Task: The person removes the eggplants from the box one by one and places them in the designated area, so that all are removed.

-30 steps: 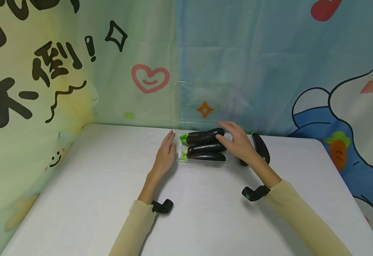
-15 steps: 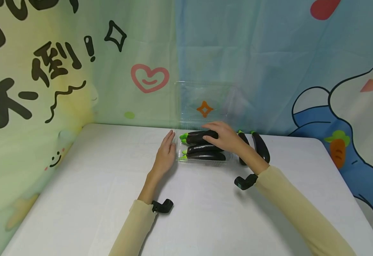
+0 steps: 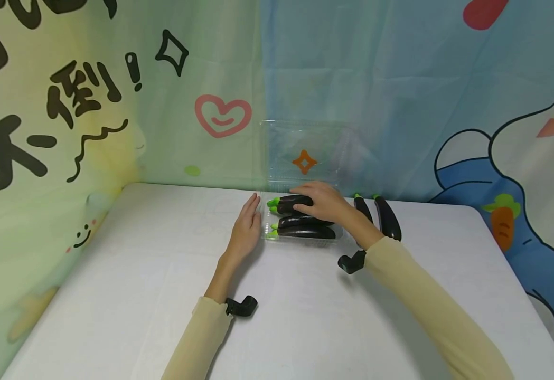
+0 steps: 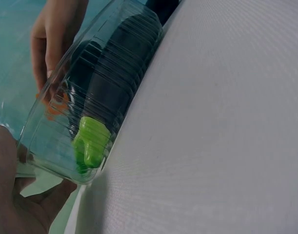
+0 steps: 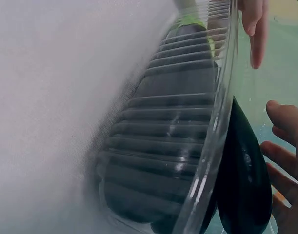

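Observation:
A clear plastic clamshell box [image 3: 340,232] lies near the table's back edge with several dark eggplants [image 3: 306,232] inside, their green stem ends pointing left. Its transparent lid [image 3: 324,134] stands raised behind. With fingers extended, my left hand [image 3: 247,226] rests against the box's left end; in the left wrist view its fingertips [image 4: 65,189] touch the clear end wall. Over the right part of the box, my right hand [image 3: 321,202] reaches across the rear eggplants [image 3: 297,201] and hides their right ends. The right wrist view shows its fingers spread beside an eggplant [image 5: 246,170].
Two loose eggplants lie right of the box, one [image 3: 362,207] partly behind the right forearm and another [image 3: 388,219] farther right. A printed cloth backdrop [image 3: 391,105] hangs behind the white table [image 3: 300,316]. Each wrist wears a black camera [image 3: 351,262].
My right hand has moved left over the rear eggplants and now covers more of them. More of the nearer loose eggplant shows. My left hand has stayed at the box's left end.

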`<state>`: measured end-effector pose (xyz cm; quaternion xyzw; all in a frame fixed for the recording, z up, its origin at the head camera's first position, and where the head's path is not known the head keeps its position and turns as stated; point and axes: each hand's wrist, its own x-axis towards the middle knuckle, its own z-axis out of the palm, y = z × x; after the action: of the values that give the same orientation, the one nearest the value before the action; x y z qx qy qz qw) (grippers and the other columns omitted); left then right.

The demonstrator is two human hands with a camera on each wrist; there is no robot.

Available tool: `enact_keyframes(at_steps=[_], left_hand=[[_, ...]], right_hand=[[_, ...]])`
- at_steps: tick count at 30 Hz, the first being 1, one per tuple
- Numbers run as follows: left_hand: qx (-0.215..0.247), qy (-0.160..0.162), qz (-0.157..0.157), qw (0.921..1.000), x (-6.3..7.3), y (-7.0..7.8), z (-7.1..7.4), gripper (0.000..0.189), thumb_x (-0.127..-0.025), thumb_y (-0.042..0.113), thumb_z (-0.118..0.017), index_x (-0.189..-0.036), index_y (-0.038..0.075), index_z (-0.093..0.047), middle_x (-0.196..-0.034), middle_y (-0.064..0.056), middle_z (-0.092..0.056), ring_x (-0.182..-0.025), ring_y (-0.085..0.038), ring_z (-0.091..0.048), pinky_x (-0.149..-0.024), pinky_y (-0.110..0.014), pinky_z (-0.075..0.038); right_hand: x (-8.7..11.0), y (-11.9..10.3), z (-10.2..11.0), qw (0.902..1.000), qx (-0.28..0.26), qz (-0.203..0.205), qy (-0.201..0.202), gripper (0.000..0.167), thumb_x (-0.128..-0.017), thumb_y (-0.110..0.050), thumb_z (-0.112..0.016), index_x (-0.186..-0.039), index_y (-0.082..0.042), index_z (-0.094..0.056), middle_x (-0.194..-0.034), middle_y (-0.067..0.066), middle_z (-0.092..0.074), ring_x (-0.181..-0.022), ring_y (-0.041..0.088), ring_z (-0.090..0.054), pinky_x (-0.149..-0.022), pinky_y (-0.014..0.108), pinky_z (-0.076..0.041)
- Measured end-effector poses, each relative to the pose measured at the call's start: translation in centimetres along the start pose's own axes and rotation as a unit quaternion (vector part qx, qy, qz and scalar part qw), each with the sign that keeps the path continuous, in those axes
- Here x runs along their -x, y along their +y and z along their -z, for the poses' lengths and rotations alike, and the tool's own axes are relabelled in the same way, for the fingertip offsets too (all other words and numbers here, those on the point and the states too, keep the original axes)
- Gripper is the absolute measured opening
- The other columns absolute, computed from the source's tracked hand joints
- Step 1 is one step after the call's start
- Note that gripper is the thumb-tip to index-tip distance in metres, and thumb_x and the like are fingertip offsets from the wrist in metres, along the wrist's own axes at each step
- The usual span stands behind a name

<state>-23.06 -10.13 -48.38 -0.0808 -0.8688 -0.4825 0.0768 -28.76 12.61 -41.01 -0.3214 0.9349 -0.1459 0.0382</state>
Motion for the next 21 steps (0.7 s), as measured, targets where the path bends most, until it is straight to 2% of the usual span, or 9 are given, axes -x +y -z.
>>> enact_keyframes(at_steps=[7, 21], left_hand=[[-0.004, 0.000, 0.004, 1.0000, 0.00, -0.03, -0.03, 0.047, -0.102, 0.013, -0.037, -0.149, 0.004, -0.037, -0.159, -0.005, -0.031, -0.148, -0.022, -0.028, -0.122, -0.041, -0.025], [-0.003, 0.002, 0.000, 1.0000, 0.00, 0.07, 0.02, 0.047, -0.102, 0.011, -0.038, -0.148, 0.002, -0.037, -0.159, -0.005, -0.031, -0.148, -0.023, -0.028, -0.122, -0.041, -0.024]], right_hand=[[-0.43, 0.24, -0.33, 0.9998, 0.017, 0.007, -0.009, 0.048, -0.094, -0.037, -0.062, -0.136, -0.015, -0.057, -0.136, 0.011, -0.059, -0.128, 0.034, -0.052, -0.110, 0.056, -0.038], [-0.73, 0.18, -0.61, 0.9982, 0.056, 0.004, -0.020, 0.046, -0.093, -0.039, -0.062, -0.135, -0.020, -0.060, -0.136, 0.010, -0.060, -0.130, 0.033, -0.051, -0.118, 0.056, -0.027]])
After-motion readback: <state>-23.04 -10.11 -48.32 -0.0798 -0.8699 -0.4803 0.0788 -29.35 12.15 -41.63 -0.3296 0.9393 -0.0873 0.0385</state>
